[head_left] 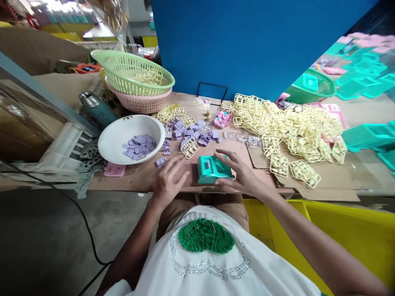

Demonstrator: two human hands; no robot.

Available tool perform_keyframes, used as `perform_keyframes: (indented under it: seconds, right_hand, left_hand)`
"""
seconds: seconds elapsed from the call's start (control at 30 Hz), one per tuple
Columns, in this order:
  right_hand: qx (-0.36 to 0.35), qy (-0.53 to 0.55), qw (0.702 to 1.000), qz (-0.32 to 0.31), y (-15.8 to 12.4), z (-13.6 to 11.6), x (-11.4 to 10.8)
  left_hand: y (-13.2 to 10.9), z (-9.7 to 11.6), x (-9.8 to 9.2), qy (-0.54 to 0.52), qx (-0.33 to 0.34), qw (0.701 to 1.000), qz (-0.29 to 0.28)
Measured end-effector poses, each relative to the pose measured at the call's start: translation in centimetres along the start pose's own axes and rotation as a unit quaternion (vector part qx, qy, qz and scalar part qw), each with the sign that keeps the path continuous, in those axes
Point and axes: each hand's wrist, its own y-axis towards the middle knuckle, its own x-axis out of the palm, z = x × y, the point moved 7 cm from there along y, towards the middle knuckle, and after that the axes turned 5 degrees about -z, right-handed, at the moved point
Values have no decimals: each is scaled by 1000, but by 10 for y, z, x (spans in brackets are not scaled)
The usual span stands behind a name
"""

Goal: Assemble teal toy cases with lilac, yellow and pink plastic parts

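The teal part lies between the hands. The right hand clasps its right side, fingers curled over the top. The left hand is just left of it, spread and empty. Purple pieces lie beyond the fingertips.

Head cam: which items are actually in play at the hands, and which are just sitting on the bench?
Likely in use: teal part, held by the right hand; purple pieces, beside the open left hand; white bowl holding more of them.
Lying about: yellow frames, green basket, pink basket, flask, yellow bin.
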Motion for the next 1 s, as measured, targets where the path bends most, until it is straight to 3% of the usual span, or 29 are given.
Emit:
perform_keyframes:
  seconds: [0.07, 0.13, 0.27, 0.47, 0.67, 0.8, 1.0]
  right_hand:
    - [-14, -22, 999, 40, -5, -7, -2]
    - [-21, -41, 996, 75, -9, -13, -4]
    - [-29, -63, 988, 135, -20, -17, -10]
    - [-20, -39, 982, 184, -35, -13, -17]
    - [-16, 7, 974, 225, -46, -11, -19]
    - [-11, 28, 970, 239, -46, -12, -20]
    - [-22, 39, 959, 278, -42, -20, -30]
  left_hand:
    - [-3, -9, -19, 89, -29, 995, 37]
    - [-5, -19, -24, 151, -48, 987, 34]
    - [4, -27, -20, 183, -48, 982, 7]
    - [44, -20, -14, 188, -34, 981, -7]
    - [78, -20, 6, 148, -9, 989, -25]
    - [113, -21, 23, 127, 8, 992, -25]
    - [160, -39, 60, 192, -83, 972, -105]
